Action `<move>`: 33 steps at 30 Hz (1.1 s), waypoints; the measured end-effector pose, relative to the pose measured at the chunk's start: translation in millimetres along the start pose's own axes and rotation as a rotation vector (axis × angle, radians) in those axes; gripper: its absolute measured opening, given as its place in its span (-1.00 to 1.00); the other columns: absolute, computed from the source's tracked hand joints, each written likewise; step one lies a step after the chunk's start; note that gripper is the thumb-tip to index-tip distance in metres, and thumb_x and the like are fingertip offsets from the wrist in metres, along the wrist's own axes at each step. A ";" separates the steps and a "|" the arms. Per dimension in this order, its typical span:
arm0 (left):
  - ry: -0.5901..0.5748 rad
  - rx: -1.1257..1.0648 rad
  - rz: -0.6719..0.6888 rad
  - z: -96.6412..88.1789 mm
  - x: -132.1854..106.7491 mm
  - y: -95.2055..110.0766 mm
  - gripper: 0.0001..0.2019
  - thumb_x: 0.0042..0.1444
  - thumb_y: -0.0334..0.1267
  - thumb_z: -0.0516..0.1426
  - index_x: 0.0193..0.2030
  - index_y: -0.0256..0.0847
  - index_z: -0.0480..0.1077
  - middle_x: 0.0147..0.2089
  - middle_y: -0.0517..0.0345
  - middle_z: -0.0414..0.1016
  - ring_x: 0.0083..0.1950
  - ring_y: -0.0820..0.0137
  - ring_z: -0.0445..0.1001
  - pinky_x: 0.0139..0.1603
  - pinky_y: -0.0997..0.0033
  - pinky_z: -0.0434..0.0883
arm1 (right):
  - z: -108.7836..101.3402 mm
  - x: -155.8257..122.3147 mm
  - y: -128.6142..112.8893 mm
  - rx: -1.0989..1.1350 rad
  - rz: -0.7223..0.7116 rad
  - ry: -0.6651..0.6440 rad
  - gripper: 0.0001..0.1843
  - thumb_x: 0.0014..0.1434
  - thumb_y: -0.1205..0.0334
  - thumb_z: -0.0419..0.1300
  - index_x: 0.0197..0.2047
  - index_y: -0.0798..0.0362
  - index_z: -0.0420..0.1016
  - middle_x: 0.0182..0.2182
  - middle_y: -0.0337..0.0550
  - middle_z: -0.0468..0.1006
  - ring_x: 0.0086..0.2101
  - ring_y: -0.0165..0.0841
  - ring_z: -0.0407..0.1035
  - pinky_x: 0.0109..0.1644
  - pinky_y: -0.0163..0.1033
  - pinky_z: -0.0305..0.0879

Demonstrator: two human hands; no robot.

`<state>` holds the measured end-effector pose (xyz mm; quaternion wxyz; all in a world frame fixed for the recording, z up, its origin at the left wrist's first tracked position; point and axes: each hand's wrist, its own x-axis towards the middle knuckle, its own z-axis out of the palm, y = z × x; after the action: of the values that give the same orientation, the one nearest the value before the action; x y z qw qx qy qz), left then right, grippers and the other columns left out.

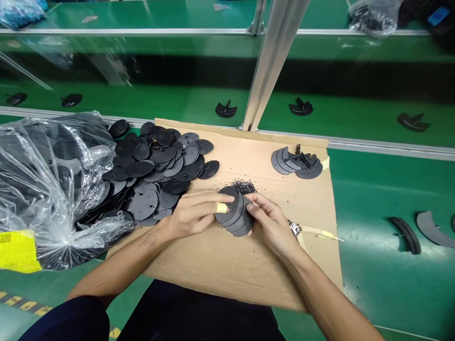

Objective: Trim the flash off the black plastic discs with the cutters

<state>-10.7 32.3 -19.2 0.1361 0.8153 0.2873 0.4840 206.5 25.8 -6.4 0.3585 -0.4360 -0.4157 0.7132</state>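
Stack of dark discs [235,222]: held between both hands above the cardboard sheet [213,270], near its middle; layers are slightly offset.
Left hand [192,213], 9 o'clock: stack grasped, fingers laid over the top disc, apparently to steady it.
Right hand [272,220], 3 o'clock: stack gripped at its edge by thumb and fingers, presumably so that the layers are kept together.
Black crumbs [244,186], 1 o'clock: heaped just beyond the stack, seemingly caught by the cardboard.
Oval disc pile [159,158], 10 o'clock: heaped loosely, probably for left-side reach.
Plastic bag [60,184], 9 o'clock: dark discs contained, beside the pile.
Curved pieces [298,163], 2 o'clock: overlapped in a cluster, apparently set apart from the pile.
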 end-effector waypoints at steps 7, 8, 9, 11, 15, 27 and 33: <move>-0.095 -0.110 -0.018 0.7 -3.8 2.7 -0.72 0.18 -0.62 0.10 -0.12 -0.21 0.50 0.02 0.04 0.68 0.02 0.37 0.67 0.16 0.22 0.62 | 0.1 0.4 -1.1 -0.008 0.004 -0.029 -0.64 0.20 -0.12 0.32 -0.21 0.01 0.48 -0.49 -0.32 0.41 -0.53 -0.46 0.26 -0.48 -0.35 0.30; -0.112 -0.123 -0.029 0.6 -4.0 3.0 -0.72 0.19 -0.61 0.10 -0.11 -0.20 0.50 0.02 0.04 0.68 0.03 0.38 0.67 0.18 0.23 0.61 | 0.0 0.6 -1.2 -0.016 -0.008 -0.021 -0.63 0.19 -0.13 0.33 -0.22 0.02 0.49 -0.47 -0.30 0.42 -0.50 -0.46 0.27 -0.44 -0.34 0.31; -0.119 -0.132 -0.039 0.8 -4.0 3.3 -0.72 0.20 -0.60 0.10 -0.10 -0.20 0.50 0.02 0.05 0.68 0.03 0.39 0.67 0.19 0.24 0.61 | -0.1 0.8 -1.5 -0.023 -0.020 -0.012 -0.62 0.19 -0.15 0.32 -0.23 0.02 0.49 -0.45 -0.29 0.44 -0.48 -0.45 0.28 -0.41 -0.34 0.31; -0.107 -0.136 -0.055 1.5 -4.0 3.8 -0.73 0.22 -0.58 0.10 -0.07 -0.19 0.51 0.02 0.06 0.68 0.04 0.39 0.66 0.19 0.25 0.60 | -0.3 0.6 -2.5 -0.042 -0.031 -0.005 -0.59 0.19 -0.18 0.31 -0.24 0.02 0.49 -0.43 -0.27 0.45 -0.45 -0.44 0.28 -0.38 -0.33 0.31; -0.122 -0.153 -0.058 2.7 -3.5 4.7 -0.71 0.26 -0.60 0.09 -0.05 -0.18 0.51 0.04 0.05 0.68 0.07 0.40 0.65 0.14 0.32 0.61 | -0.4 -0.7 -4.8 -0.128 -0.043 -0.072 -0.61 0.19 -0.15 0.33 -0.23 0.02 0.46 -0.43 -0.29 0.40 -0.42 -0.43 0.27 -0.37 -0.34 0.28; -0.125 0.010 -0.310 -2.9 0.5 12.6 -0.64 0.30 -0.18 0.24 0.20 -0.16 0.46 -0.16 0.06 0.49 -0.17 0.38 0.48 -0.18 0.39 0.52 | 8.7 -12.6 0.8 -0.608 -0.359 0.070 -0.79 0.36 0.04 0.18 -0.20 -0.01 0.46 -0.40 -0.24 0.52 -0.42 -0.38 0.38 -0.36 -0.29 0.33; -0.164 -0.065 -0.329 -3.2 0.4 14.7 -0.58 0.34 -0.24 0.19 0.31 -0.10 0.39 -0.26 0.16 0.36 -0.25 0.44 0.38 -0.25 0.46 0.45 | 7.4 -11.6 1.8 -0.620 -0.340 0.051 -0.77 0.37 0.01 0.18 -0.20 0.00 0.46 -0.40 -0.24 0.52 -0.42 -0.39 0.37 -0.38 -0.30 0.33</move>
<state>-8.3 20.6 -10.0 0.2624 0.7894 0.3888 0.3959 203.7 12.9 -2.2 0.3328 -0.4665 -0.6699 0.4721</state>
